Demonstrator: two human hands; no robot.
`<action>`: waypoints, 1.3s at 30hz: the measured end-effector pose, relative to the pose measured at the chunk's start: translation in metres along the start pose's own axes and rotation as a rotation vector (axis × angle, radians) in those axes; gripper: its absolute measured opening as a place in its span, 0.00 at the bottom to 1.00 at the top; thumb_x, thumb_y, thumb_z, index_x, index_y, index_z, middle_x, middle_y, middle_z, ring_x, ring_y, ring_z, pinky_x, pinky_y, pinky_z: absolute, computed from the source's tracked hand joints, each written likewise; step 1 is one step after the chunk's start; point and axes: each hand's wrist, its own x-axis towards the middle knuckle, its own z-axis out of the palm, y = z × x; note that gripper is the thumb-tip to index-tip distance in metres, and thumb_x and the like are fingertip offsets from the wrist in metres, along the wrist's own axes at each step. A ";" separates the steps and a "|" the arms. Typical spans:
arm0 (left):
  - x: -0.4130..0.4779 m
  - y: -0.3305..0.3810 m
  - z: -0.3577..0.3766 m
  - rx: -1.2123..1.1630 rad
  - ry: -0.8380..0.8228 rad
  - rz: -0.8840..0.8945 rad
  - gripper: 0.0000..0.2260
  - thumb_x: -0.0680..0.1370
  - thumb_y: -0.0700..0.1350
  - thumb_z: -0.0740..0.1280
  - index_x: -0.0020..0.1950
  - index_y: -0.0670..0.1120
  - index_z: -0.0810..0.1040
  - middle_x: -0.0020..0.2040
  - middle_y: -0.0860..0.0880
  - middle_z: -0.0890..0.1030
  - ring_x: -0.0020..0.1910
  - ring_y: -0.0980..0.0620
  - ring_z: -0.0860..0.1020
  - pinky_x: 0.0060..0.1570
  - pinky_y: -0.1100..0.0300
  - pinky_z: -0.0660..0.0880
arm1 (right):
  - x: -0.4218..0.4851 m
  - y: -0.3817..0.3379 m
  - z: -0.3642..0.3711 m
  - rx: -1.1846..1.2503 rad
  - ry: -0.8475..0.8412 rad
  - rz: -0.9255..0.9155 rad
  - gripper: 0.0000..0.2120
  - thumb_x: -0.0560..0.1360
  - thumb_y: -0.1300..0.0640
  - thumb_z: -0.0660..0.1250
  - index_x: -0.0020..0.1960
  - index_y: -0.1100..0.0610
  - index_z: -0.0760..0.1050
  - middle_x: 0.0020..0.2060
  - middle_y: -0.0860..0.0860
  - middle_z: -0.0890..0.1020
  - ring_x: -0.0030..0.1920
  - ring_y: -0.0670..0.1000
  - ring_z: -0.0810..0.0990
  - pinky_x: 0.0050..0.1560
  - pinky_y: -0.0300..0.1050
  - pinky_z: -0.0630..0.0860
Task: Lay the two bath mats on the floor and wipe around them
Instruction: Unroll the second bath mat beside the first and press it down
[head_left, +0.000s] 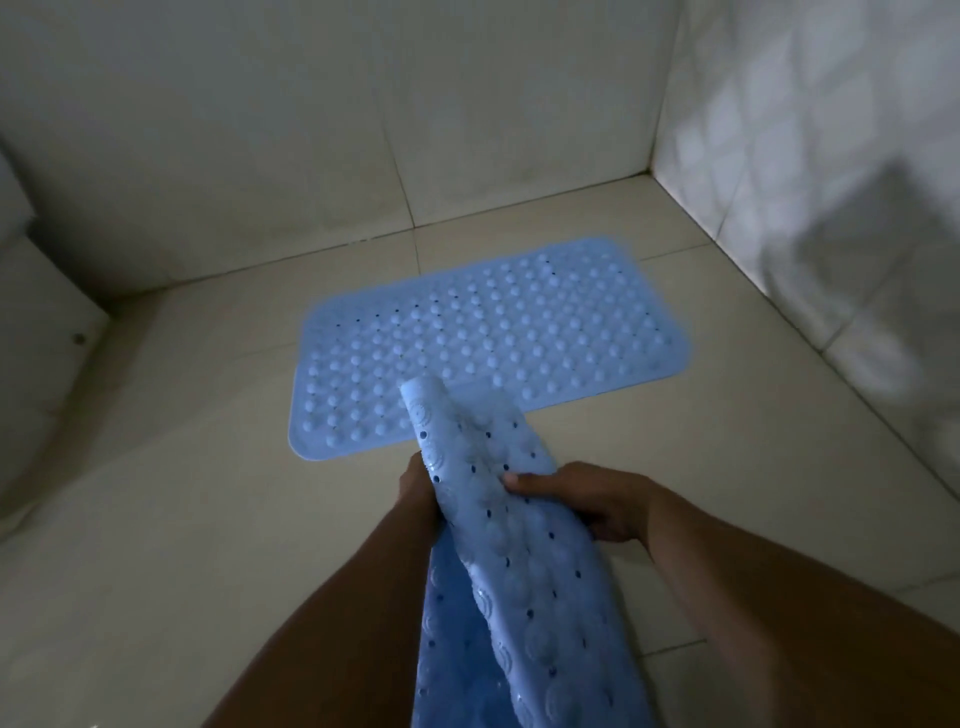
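Observation:
One light blue rubber bath mat (488, 338) with raised bumps and small holes lies flat on the tiled floor near the far corner. A second blue bath mat (519, 571) is off the floor, curled lengthwise, its far end over the near edge of the flat mat. My left hand (415, 488) grips its left side, mostly hidden behind the mat. My right hand (582, 499) grips its right side with the thumb on top.
Beige floor tiles (208, 519) spread to the left and in front of the flat mat. Tiled walls (363, 104) meet in the far right corner. A white fixture (47, 322) stands at the left edge. The room is dim.

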 end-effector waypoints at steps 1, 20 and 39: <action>-0.006 0.006 -0.002 0.056 0.033 0.031 0.23 0.80 0.51 0.63 0.69 0.39 0.74 0.66 0.37 0.78 0.65 0.36 0.77 0.54 0.50 0.77 | -0.005 -0.006 -0.010 -0.012 0.081 -0.033 0.31 0.67 0.42 0.80 0.62 0.60 0.81 0.54 0.56 0.87 0.55 0.55 0.86 0.63 0.55 0.80; -0.016 -0.052 -0.039 0.806 0.407 -0.037 0.45 0.73 0.65 0.69 0.80 0.54 0.47 0.82 0.42 0.50 0.78 0.33 0.53 0.72 0.33 0.58 | -0.013 0.042 -0.109 -1.010 1.097 0.313 0.50 0.66 0.21 0.62 0.78 0.47 0.53 0.78 0.59 0.56 0.78 0.65 0.54 0.73 0.67 0.59; -0.019 -0.119 -0.027 0.952 -0.118 0.197 0.59 0.58 0.75 0.75 0.79 0.66 0.43 0.80 0.54 0.31 0.79 0.34 0.33 0.68 0.24 0.61 | 0.024 0.107 -0.070 -1.071 0.886 0.191 0.42 0.72 0.22 0.53 0.79 0.36 0.41 0.82 0.50 0.41 0.81 0.62 0.40 0.73 0.76 0.50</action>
